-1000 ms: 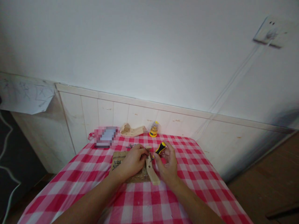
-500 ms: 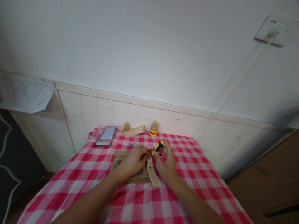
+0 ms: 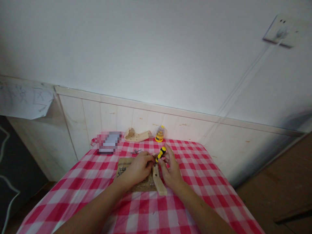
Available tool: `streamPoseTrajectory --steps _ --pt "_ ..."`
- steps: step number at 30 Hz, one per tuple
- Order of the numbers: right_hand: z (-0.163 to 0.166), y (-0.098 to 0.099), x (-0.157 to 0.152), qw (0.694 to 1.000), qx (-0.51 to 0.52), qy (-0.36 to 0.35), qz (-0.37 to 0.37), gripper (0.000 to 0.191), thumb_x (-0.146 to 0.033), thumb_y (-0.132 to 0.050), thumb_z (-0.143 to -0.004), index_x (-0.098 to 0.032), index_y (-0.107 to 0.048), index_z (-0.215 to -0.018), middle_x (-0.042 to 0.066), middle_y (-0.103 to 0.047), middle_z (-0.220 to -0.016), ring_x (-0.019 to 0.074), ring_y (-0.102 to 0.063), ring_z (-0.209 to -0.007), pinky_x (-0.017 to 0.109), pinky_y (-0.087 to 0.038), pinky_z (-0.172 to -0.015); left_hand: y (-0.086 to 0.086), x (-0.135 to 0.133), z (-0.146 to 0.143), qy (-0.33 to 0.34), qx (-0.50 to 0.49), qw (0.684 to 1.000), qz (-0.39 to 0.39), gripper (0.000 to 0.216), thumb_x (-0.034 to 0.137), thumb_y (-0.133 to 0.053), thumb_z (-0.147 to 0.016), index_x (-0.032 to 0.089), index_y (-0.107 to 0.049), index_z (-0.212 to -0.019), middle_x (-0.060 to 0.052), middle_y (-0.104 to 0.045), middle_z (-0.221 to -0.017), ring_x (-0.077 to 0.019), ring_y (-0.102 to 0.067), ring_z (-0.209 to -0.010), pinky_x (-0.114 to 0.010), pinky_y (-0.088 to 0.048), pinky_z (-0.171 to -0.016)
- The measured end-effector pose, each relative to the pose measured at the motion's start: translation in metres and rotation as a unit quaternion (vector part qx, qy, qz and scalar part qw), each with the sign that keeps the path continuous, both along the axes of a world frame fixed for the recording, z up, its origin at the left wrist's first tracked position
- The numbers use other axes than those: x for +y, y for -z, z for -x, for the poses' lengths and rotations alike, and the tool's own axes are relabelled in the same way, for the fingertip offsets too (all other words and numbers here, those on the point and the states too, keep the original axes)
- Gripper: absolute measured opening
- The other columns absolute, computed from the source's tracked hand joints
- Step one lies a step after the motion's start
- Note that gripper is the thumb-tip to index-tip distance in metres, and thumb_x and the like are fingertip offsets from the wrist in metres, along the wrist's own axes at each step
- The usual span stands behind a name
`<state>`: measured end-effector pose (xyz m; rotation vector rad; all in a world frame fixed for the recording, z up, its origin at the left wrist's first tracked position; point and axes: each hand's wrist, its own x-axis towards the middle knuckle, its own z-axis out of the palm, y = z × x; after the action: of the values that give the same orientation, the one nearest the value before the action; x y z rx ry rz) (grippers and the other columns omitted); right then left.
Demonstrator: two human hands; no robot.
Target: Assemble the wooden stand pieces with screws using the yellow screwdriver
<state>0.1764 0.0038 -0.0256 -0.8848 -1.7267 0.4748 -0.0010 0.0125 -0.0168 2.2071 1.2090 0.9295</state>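
Note:
My right hand (image 3: 172, 170) holds a small yellow-and-black screwdriver (image 3: 161, 154) by its handle, tilted with its tip down toward the far end of a bent wooden piece (image 3: 159, 184). Pinched together at that same end are the fingers of my left hand (image 3: 138, 167), closed on the wood beside the tip. Those fingers hide the exact contact point and any small part there. A dark hole shows in the middle of the wooden piece. Under it and my left hand lies a brown printed bag (image 3: 122, 164).
Small metal parts (image 3: 136, 151) lie beyond my left hand. A second wooden piece (image 3: 137, 136) and a small yellow-capped container (image 3: 160, 134) stand by the wall. A pixelated, phone-like object (image 3: 109, 143) lies at the back left on the checked tablecloth (image 3: 207, 182).
The screwdriver's handle has swung left and more upright, with my right hand's fingers shifting around it. My left hand and the wooden piece stay in nearly the same place.

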Motion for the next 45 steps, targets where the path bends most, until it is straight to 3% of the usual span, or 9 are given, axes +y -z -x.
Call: streamPoseTrajectory --steps 5,13,18,31,45 --pt "0.0003 -0.0042 -0.0009 1.000 -0.004 0.011 -0.007 0.055 -0.020 -0.059 -0.096 -0.030 -0.051 -0.150 0.007 -0.074 -0.115 0.0190 -0.073 -0.093 0.034 -0.062 -0.084 0.0000 -0.0008 0.0003 0.001 0.000 1.000 0.002 0.025 0.014 -0.049 -0.094 0.018 -0.073 -0.087 -0.008 -0.067 -0.094 -0.0220 -0.064 -0.094 -0.033 -0.047 -0.087" --pt "0.0013 -0.0059 -0.0004 1.000 0.007 0.029 -0.003 0.053 -0.021 -0.063 -0.094 -0.028 -0.055 -0.146 0.004 -0.075 -0.100 0.0162 -0.072 -0.080 0.028 -0.061 -0.070 -0.0030 -0.0028 -0.0002 -0.002 -0.017 1.000 0.005 0.025 0.012 -0.050 -0.093 0.017 -0.073 -0.087 -0.009 -0.067 -0.099 -0.0215 -0.065 -0.097 -0.033 -0.050 -0.089" --pt "0.0015 -0.0059 0.0000 0.999 0.006 0.045 -0.015 0.049 -0.022 -0.066 -0.092 -0.028 -0.059 -0.140 0.003 -0.075 -0.098 0.0170 -0.072 -0.080 0.028 -0.060 -0.071 -0.0010 -0.0010 -0.0004 -0.013 -0.024 1.000 0.010 0.024 0.013 -0.050 -0.093 0.017 -0.074 -0.091 -0.010 -0.068 -0.104 -0.0210 -0.066 -0.097 -0.033 -0.051 -0.090" --pt "0.0012 -0.0044 0.0015 0.998 0.011 0.053 -0.014 0.048 -0.024 -0.070 -0.089 -0.027 -0.060 -0.136 0.002 -0.074 -0.094 0.0183 -0.070 -0.078 0.031 -0.061 -0.071 -0.0039 -0.0008 -0.0011 -0.023 0.009 1.000 -0.001 0.022 0.014 -0.052 -0.092 0.018 -0.072 -0.085 -0.008 -0.072 -0.091 -0.0233 -0.066 -0.092 -0.034 -0.047 -0.083" --pt "-0.0011 -0.0002 -0.0020 0.996 0.014 0.079 -0.032 0.045 -0.026 -0.072 -0.089 -0.026 -0.059 -0.132 0.005 -0.075 -0.103 0.0208 -0.073 -0.085 0.034 -0.061 -0.075 -0.0004 0.0010 -0.0008 -0.024 -0.003 1.000 -0.004 0.021 0.016 -0.054 -0.092 0.018 -0.075 -0.088 -0.009 -0.073 -0.095 -0.0235 -0.066 -0.096 -0.034 -0.050 -0.088"
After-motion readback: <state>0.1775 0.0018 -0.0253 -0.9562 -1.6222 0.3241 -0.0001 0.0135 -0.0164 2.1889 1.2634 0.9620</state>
